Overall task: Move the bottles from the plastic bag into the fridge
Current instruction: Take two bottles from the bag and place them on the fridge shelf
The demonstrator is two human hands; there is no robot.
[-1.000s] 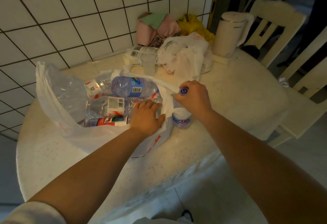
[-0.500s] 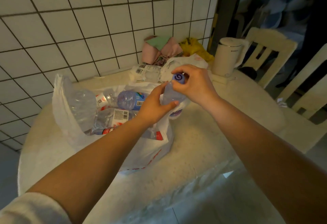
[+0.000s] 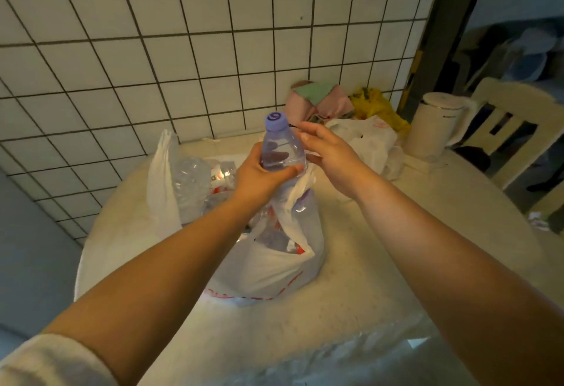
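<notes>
A clear water bottle with a purple cap [image 3: 280,147] stands upright above the white plastic bag [image 3: 268,266] on the round table [image 3: 381,263]. My left hand [image 3: 259,176] grips the bottle round its middle. Just right of the bottle, my right hand [image 3: 328,154] is open with fingers spread and holds nothing. Several more clear bottles with red and white labels [image 3: 219,173] lie inside the bag. The fridge is not in view.
A white kettle [image 3: 436,128] stands at the table's back right beside a cream chair [image 3: 506,129]. Another crumpled white bag [image 3: 369,144], pink and green cloths [image 3: 317,100] and a yellow bag [image 3: 377,108] sit against the tiled wall.
The bottle has come up out of the bag. My right hand has let go of its cap end and my left hand now grips it.
</notes>
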